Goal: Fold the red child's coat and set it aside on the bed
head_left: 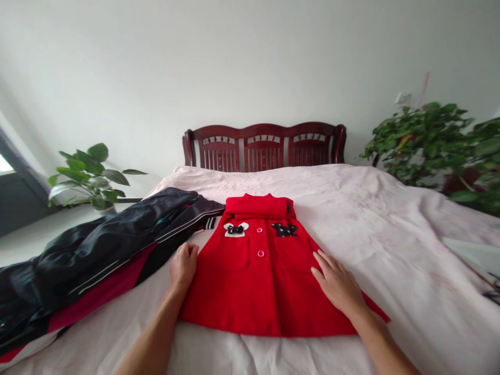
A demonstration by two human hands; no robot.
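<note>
A red coat [240, 297] lies flat on the bed, front side up, its upper part folded down. Pink-rimmed buttons run along the middle, and two patch pockets carry a white and a black dotted bow-like decoration. My left hand [184, 266] rests at the coat's left edge with its fingers curled in; whether they pinch the cloth is hidden. On the coat's right side my right hand [339, 285] lies palm down, fingers stretched and slightly apart.
Dark jackets [105, 245] with white piping and magenta panels lie heaped on the left. Pale bedding [351, 208] covers the bed below a dark wooden headboard [263, 148]. Potted plants stand left [91, 174] and right [425, 140]. A pale flat object [469, 255] lies at the right edge.
</note>
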